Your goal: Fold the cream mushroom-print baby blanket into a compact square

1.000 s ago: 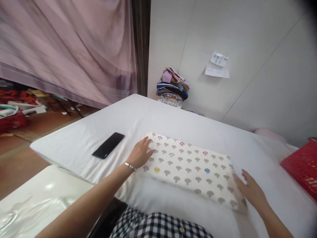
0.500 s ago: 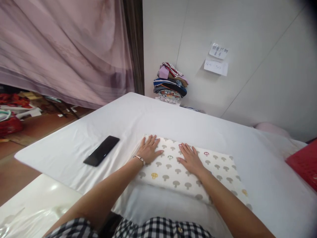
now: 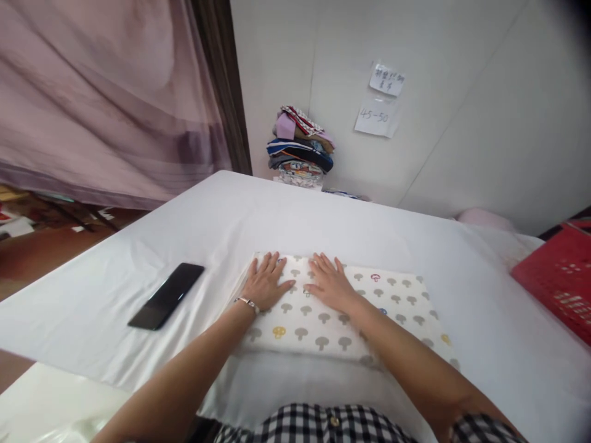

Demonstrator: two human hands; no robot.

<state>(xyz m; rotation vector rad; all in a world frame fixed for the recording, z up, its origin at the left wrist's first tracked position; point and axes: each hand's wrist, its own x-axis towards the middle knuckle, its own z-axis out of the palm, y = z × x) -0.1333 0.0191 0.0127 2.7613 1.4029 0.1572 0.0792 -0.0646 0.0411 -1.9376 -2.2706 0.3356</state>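
Observation:
A folded white cloth (image 3: 323,326) printed with grey mushrooms and a few coloured ones lies flat before me. On its left end rests my left hand (image 3: 265,285), palm down with fingers spread, a bracelet at the wrist. My right hand (image 3: 333,284) lies flat near the far edge of the same fabric, a short way right of the left one, fingers apart. Neither hand grips anything. Parts of the print are hidden beneath my hands and right forearm.
The cloth sits on a table with a white cover (image 3: 295,221). A black phone (image 3: 167,296) lies at left, a red basket (image 3: 558,277) stands at right. Behind are a stack of folded fabrics (image 3: 300,147), paper notes (image 3: 376,117) on the wall and a pink curtain (image 3: 115,92).
My right hand has slid left along the cloth, closer to my left hand, which stays at the left end. The view has turned slightly to the right.

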